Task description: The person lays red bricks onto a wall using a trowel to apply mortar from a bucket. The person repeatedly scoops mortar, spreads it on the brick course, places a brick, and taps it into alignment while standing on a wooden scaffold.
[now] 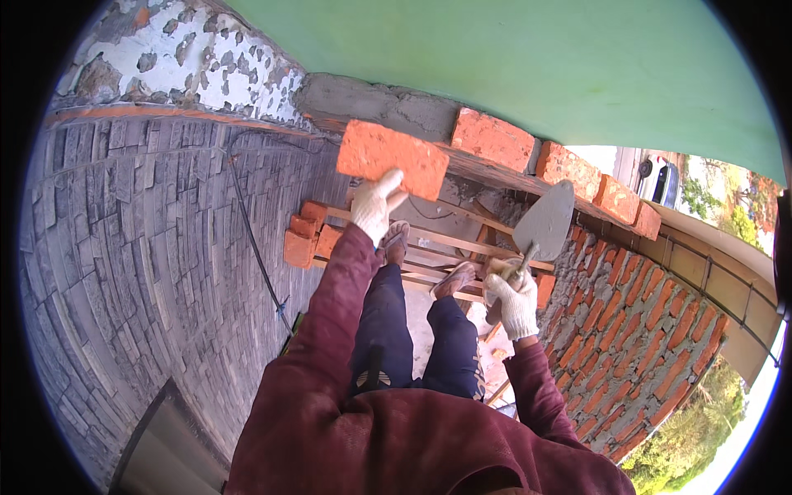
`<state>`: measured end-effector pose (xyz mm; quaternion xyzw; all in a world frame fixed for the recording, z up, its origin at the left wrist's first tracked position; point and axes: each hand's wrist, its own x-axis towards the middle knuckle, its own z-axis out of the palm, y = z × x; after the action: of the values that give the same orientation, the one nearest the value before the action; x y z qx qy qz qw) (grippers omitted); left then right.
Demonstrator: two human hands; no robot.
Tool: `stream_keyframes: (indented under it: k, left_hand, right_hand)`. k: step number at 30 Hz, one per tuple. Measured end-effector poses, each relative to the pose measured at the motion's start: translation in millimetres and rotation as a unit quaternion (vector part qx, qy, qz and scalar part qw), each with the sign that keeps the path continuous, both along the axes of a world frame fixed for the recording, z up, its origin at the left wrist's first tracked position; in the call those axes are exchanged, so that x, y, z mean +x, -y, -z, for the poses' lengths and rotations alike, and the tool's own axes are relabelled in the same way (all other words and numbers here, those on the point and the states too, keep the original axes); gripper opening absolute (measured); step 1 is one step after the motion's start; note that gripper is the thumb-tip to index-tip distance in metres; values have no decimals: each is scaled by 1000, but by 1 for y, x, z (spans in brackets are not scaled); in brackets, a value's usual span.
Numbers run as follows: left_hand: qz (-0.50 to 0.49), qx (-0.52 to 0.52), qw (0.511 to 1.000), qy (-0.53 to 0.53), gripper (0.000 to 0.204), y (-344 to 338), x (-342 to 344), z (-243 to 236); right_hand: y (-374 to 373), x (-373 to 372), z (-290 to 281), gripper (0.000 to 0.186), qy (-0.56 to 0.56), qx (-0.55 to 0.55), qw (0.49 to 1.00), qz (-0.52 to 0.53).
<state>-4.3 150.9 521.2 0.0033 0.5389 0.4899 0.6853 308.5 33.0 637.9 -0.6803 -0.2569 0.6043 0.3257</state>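
Observation:
In my gloved left hand [375, 202] is an orange brick [394, 158], gripped by its near edge and raised in front of the wall top. My right hand [513, 305], also in a pale knitted glove, is closed round the handle of a pointed trowel [544, 221]; its grey blade points up and away from me. Beyond the hands runs a ledge with grey mortar [379, 106] at its left part. Along it to the right lie several bricks, the closest one [492, 139] just right of the held brick.
I stand on wooden slats [437, 239] high above the floor. Stacked bricks [307, 235] sit at their left end. Grey stone cladding [165, 247] rises at left, a rough brick wall [635, 330] at right. A green surface [528, 66] hangs beyond the ledge.

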Motion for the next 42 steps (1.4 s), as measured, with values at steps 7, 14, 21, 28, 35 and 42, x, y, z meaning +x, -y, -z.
stream_keyframes:
  k: [7, 14, 21, 28, 35, 42]
  left_hand:
    - [-49, 5, 999, -4, 48, -99, -7, 51]
    - [-79, -5, 997, 24, 47, -133, 3, 67]
    - [33, -29, 999, -15, 62, -141, -3, 70]
    - [78, -97, 991, -47, 61, -136, -7, 63]
    - [78, -99, 987, -101, 58, -133, -4, 65]
    - [-46, -44, 998, -23, 34, -127, 10, 85]
  right_hand:
    - [105, 55, 20, 25, 56, -173, 983, -1]
    - [119, 39, 8, 28, 55, -223, 971, -58]
    - [102, 25, 18, 26, 0, -241, 968, -71]
    - [55, 6, 7, 38, 135, -236, 942, -195]
    - [-32, -5, -4, 58, 144, 57, 962, -227]
    - [-189, -49, 13, 55, 363, 311, 768, -427]
